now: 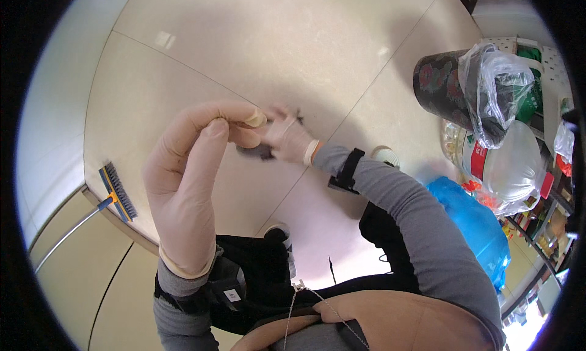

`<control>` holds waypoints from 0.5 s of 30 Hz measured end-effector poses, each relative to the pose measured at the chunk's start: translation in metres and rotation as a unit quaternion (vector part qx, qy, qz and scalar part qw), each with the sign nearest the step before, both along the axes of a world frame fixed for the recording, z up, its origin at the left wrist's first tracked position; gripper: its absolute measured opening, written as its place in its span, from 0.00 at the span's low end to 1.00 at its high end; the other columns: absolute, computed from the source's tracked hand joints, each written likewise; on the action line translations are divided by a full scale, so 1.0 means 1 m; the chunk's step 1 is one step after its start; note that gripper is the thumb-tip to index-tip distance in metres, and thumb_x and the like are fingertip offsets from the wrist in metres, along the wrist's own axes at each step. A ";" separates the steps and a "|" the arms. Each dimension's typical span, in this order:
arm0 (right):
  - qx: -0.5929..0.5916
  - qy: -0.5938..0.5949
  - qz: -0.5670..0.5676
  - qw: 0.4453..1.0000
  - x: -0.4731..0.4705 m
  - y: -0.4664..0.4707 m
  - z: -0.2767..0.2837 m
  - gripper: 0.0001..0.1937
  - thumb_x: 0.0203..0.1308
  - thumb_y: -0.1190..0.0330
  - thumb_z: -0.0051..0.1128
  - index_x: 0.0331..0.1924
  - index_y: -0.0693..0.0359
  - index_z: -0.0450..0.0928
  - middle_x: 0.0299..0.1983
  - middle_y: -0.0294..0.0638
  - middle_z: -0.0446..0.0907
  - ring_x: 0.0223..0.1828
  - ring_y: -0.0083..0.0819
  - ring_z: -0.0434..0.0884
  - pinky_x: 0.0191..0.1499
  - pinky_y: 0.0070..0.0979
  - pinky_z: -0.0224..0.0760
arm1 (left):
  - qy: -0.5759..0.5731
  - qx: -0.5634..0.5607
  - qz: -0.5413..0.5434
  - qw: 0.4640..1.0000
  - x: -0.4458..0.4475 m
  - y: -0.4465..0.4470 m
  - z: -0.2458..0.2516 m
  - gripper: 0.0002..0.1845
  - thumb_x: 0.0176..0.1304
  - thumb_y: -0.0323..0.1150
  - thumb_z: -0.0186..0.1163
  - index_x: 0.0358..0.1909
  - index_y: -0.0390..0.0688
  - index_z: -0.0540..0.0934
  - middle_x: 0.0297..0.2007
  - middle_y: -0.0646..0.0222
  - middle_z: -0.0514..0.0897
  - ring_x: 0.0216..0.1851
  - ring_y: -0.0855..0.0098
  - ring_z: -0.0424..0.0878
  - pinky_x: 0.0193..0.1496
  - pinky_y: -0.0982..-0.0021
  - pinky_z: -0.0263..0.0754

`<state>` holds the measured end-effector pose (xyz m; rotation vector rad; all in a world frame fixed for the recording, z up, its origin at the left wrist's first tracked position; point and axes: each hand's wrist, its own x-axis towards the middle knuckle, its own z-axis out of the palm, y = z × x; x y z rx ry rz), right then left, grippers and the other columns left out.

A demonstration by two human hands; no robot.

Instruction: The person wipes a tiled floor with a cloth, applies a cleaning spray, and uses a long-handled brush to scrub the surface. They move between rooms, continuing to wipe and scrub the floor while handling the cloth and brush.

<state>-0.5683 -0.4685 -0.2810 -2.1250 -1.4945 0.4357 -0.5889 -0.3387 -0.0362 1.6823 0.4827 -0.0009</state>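
Close to the camera, my left hand [190,181] wears a pale, thin glove. Its fingers curl over and the thumb tip rests against them; whether something thin is inside the curl cannot be made out. Farther down, over the floor, my right hand [288,138] wears a similar glove and is blurred. A dark, blurred thing [256,151] shows beside and partly behind it, and a smaller dark bit lies past its fingers. I cannot tell what the dark thing is or whether my right hand grips it. The left fingertips overlap the right hand's edge in view.
Pale floor tiles [293,53] spread ahead. At left, a long-handled floor brush [118,193] stands near the wall. On the right are a dark flowered bin [442,83] with a clear liner, a large plastic bottle [508,161] and a blue plastic bag [476,232].
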 end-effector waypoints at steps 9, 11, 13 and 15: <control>-0.182 -0.115 0.044 0.976 0.082 -0.112 0.027 0.15 0.37 0.66 0.67 0.35 0.42 0.85 0.64 0.40 0.64 0.69 0.52 0.51 0.65 0.56 0.47 | -0.006 -0.022 -0.011 1.000 -0.004 0.003 0.002 0.13 0.65 0.29 0.47 0.37 0.33 0.79 0.34 0.62 0.82 0.35 0.72 0.77 0.49 0.71 0.67; -0.234 -0.043 -0.036 0.971 0.084 -0.122 0.035 0.23 0.35 0.59 0.67 0.43 0.43 0.81 0.66 0.44 0.58 0.70 0.54 0.49 0.64 0.59 0.46 | -0.012 -0.029 -0.015 0.999 -0.004 0.002 0.003 0.13 0.64 0.29 0.47 0.36 0.32 0.80 0.34 0.62 0.82 0.35 0.72 0.77 0.49 0.72 0.67; -0.259 -0.010 -0.133 0.957 0.068 -0.119 0.040 0.32 0.32 0.53 0.69 0.51 0.41 0.77 0.69 0.46 0.52 0.70 0.56 0.47 0.63 0.62 0.44 | -0.006 -0.043 -0.008 0.999 -0.003 0.000 0.005 0.13 0.64 0.29 0.47 0.36 0.32 0.79 0.33 0.62 0.82 0.35 0.72 0.77 0.48 0.72 0.66; -0.257 -0.024 -0.240 0.936 0.041 -0.102 0.035 0.41 0.29 0.47 0.72 0.58 0.38 0.70 0.70 0.48 0.47 0.70 0.60 0.45 0.63 0.66 0.43 | -0.016 -0.078 -0.023 0.997 0.001 -0.003 0.004 0.12 0.64 0.27 0.47 0.37 0.31 0.79 0.34 0.62 0.82 0.35 0.73 0.77 0.47 0.74 0.67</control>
